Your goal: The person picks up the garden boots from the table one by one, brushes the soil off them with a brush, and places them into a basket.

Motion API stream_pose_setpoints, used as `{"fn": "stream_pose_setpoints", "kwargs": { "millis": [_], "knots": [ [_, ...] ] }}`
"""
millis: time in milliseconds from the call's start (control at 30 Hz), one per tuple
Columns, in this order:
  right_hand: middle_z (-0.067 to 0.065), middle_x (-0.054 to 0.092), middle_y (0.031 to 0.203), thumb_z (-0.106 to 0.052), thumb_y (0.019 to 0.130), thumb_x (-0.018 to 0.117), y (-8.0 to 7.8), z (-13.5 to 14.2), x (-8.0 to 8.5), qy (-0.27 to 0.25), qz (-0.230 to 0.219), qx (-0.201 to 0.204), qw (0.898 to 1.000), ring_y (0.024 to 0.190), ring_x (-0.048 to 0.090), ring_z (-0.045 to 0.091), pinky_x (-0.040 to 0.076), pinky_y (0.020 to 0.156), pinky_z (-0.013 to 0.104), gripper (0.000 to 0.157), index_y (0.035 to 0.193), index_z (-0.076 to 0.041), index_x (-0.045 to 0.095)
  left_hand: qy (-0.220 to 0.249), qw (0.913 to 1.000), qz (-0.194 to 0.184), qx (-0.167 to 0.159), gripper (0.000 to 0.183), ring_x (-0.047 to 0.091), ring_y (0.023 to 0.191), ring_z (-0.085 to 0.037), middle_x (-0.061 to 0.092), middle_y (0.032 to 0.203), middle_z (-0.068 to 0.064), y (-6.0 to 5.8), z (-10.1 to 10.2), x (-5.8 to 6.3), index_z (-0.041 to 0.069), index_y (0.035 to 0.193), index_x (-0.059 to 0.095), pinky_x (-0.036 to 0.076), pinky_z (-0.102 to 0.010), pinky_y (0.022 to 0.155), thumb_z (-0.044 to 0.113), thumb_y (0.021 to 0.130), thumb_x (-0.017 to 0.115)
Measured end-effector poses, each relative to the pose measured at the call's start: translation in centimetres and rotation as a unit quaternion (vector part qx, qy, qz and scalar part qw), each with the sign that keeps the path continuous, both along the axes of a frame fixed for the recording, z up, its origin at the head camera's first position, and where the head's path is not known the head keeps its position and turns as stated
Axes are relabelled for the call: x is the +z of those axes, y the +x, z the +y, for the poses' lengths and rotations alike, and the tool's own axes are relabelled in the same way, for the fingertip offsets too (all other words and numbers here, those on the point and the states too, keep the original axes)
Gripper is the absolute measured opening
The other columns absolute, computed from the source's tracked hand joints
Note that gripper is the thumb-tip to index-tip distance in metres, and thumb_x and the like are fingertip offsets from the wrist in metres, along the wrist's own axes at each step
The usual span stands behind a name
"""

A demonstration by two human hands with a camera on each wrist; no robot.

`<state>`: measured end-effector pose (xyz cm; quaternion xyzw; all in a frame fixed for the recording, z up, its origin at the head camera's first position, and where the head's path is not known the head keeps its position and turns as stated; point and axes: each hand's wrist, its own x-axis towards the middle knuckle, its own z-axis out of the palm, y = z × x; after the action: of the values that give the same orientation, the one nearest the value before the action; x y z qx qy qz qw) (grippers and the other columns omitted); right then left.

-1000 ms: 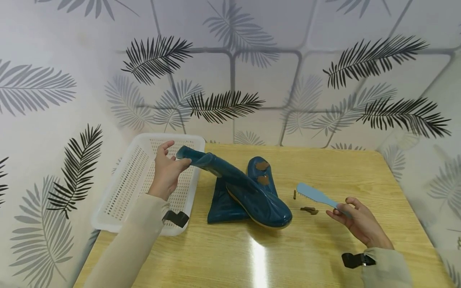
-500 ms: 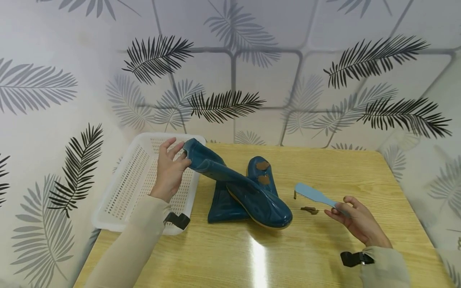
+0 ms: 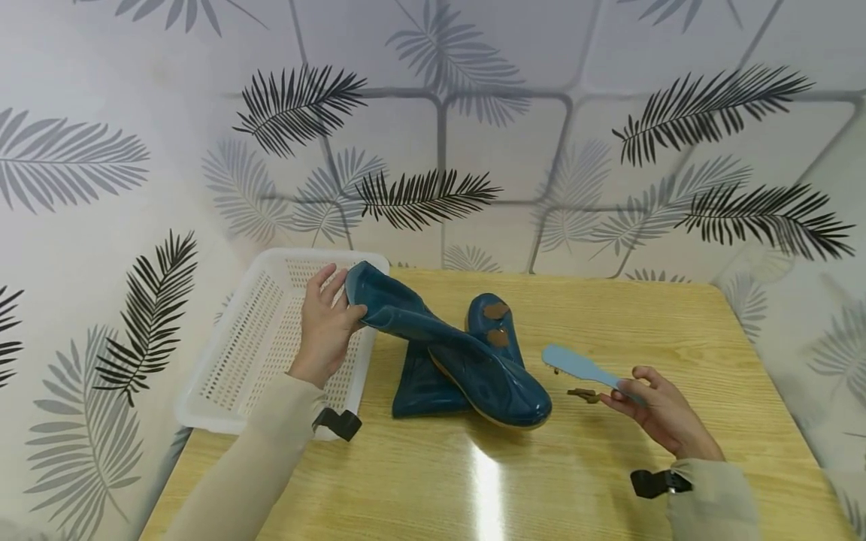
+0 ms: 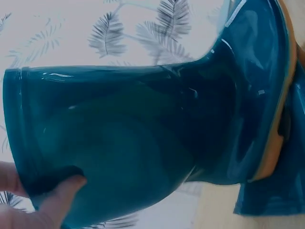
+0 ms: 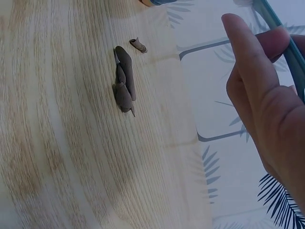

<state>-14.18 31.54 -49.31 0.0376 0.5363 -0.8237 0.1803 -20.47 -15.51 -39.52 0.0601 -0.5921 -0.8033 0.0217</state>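
My left hand [image 3: 328,323] pinches the top rim of a glossy blue rubber boot [image 3: 473,357], its thumb pressed on the shaft in the left wrist view. The boot slants down to the right, its toe low over the table. It lies across a second blue boot [image 3: 422,383], which is partly hidden and shows its sole with two brown mud patches [image 3: 497,337]. To the right, my right hand [image 3: 666,421] holds a light blue brush [image 3: 578,364] by its handle, its flat back upward. Brown mud pieces [image 3: 583,395] lie on the table near the brush.
A white perforated plastic basket [image 3: 233,368] stands at the table's left, behind my left hand. The wood-grain table [image 3: 406,481] meets a wall [image 3: 507,150] with a leaf pattern at the back. Another small mud crumb [image 5: 138,45] lies near the larger pieces.
My left hand has moved slightly right, and the boot's shaft has turned so its opening shows wider. The brush in my right hand has shifted a little left, over the small crumb.
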Motion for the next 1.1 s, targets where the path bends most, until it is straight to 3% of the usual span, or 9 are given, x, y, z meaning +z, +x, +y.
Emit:
{"fn": "stream_pose_setpoints", "kwargs": {
  "millis": [167, 300, 467, 733, 900, 1100],
  "knots": [
    [0.009, 0.057, 0.088, 0.003, 0.103, 0.048, 0.1, 0.0, 0.0, -0.002, 0.002, 0.001, 1.000, 0.082, 0.065, 0.016, 0.048, 0.098, 0.040, 0.023, 0.103, -0.013, 0.032, 0.024, 0.9939, 0.104, -0.029, 0.083, 0.022, 0.150, -0.021, 0.026, 0.161, -0.009, 0.1, 1.5, 0.9, 0.009, 0.154, 0.019, 0.045, -0.019, 0.061, -0.028, 0.084, 0.044],
    [0.008, 0.058, 0.086, 0.004, 0.102, 0.049, 0.2, 0.2, 0.0, -0.002, 0.003, 0.000, 1.000, 0.082, 0.065, 0.016, 0.049, 0.097, 0.040, 0.025, 0.102, -0.013, 0.030, 0.015, 0.9865, 0.156, -0.050, 0.080, 0.021, 0.150, -0.021, 0.031, 0.159, -0.009, 0.0, 3.0, 2.1, 0.007, 0.152, 0.024, 0.045, -0.019, 0.063, -0.028, 0.084, 0.046],
    [0.008, 0.059, 0.085, 0.003, 0.102, 0.049, 0.2, 0.4, 0.0, -0.006, 0.003, 0.001, 1.000, 0.082, 0.064, 0.016, 0.049, 0.098, 0.039, 0.026, 0.102, -0.013, 0.029, 0.003, 0.9809, 0.183, -0.064, 0.075, 0.025, 0.149, -0.020, 0.034, 0.158, -0.009, -0.4, 4.7, 3.5, 0.002, 0.150, 0.028, 0.045, -0.020, 0.069, -0.028, 0.084, 0.046],
    [0.008, 0.058, 0.085, 0.004, 0.103, 0.047, 0.4, 0.7, 0.0, -0.002, 0.009, 0.000, 1.000, 0.082, 0.064, 0.017, 0.050, 0.097, 0.039, 0.024, 0.103, -0.013, 0.030, 0.020, 0.9690, 0.225, -0.101, 0.070, 0.028, 0.147, -0.024, 0.036, 0.157, -0.011, -0.6, 7.1, 5.1, -0.002, 0.146, 0.031, 0.044, -0.021, 0.068, -0.029, 0.083, 0.044],
    [0.008, 0.057, 0.086, 0.004, 0.103, 0.047, 0.4, 0.7, 0.0, -0.007, 0.012, -0.001, 1.000, 0.081, 0.064, 0.016, 0.050, 0.097, 0.038, 0.023, 0.101, -0.014, 0.034, 0.007, 0.9676, 0.217, -0.129, 0.070, 0.035, 0.144, -0.029, 0.035, 0.158, -0.011, -1.1, 7.2, 4.8, 0.000, 0.147, 0.030, 0.045, -0.022, 0.069, -0.028, 0.085, 0.045],
    [0.008, 0.057, 0.085, 0.005, 0.102, 0.047, 0.6, 0.9, 0.0, -0.004, 0.000, -0.008, 1.000, 0.080, 0.064, 0.017, 0.051, 0.096, 0.038, 0.024, 0.103, -0.013, 0.031, -0.018, 0.9875, 0.124, -0.097, 0.072, 0.041, 0.140, -0.034, 0.036, 0.158, -0.010, -2.5, 4.9, 2.4, 0.009, 0.153, 0.025, 0.047, -0.021, 0.073, -0.022, 0.091, 0.046]
  ]
}}
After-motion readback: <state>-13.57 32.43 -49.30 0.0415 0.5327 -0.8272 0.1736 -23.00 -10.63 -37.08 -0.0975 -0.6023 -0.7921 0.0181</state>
